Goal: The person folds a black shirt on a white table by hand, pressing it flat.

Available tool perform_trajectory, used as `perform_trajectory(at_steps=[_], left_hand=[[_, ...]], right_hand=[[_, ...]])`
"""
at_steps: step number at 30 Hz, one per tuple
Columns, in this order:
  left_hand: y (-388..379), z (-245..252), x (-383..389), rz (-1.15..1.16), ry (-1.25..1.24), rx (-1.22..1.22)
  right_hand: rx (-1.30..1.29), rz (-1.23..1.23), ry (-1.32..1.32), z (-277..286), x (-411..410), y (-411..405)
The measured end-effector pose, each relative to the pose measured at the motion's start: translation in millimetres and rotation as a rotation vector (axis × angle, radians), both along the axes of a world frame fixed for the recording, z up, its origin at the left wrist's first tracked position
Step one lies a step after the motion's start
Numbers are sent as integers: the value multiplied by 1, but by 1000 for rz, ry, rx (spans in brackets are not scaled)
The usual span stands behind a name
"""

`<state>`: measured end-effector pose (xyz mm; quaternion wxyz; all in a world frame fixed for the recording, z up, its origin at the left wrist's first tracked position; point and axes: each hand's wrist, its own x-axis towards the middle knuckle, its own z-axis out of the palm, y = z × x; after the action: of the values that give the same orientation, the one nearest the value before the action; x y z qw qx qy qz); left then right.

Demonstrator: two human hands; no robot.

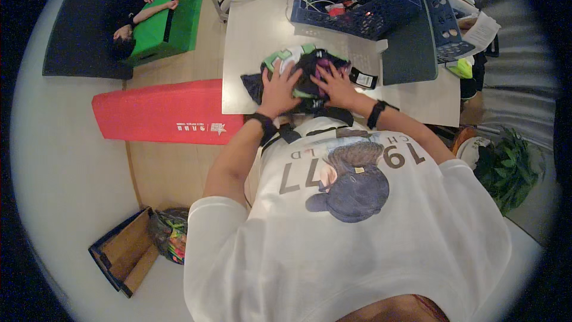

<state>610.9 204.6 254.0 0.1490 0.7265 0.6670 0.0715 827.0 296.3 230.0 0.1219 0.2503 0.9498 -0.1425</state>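
Observation:
A bundle of dark fabric with green, white and purple parts [308, 60] lies near the front edge of a pale table [250, 27]. My left hand [280, 91] rests on its left part with the fingers spread. On the purple part at the right lies my right hand [336, 84], its fingers also apart. Both palms face down, and the fabric under them is partly hidden. A black tag with a white label [363, 79] lies beside the bundle, right of my right hand. Each of my wrists wears a dark band.
A dark blue plastic basket [339, 24] holding cables and small items stands at the table's back. Right of it is a dark green board [409, 60]. A red padded block [165, 112] adjoins the table's left side. One person leans on a green block [156, 31].

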Motion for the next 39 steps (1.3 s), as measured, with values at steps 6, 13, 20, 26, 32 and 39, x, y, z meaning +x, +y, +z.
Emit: perform_trajectory(at_steps=[6, 13, 20, 26, 32, 39], left_hand=[[6, -3, -25, -69, -11, 27], [49, -11, -39, 84, 80, -11], [-1, 3, -31, -60, 25, 5], [27, -6, -79, 73, 44, 30], [9, -2, -63, 60, 76, 21], [46, -16, -85, -67, 90, 28]], right_hand=[[-88, 46, -8, 17, -18, 12], [-15, -29, -87, 16, -59, 50], [16, 33, 43, -11, -18, 6], [-101, -15, 12, 19, -78, 36], [-44, 46, 2, 13, -66, 17], [13, 43, 80, -14, -68, 54]])
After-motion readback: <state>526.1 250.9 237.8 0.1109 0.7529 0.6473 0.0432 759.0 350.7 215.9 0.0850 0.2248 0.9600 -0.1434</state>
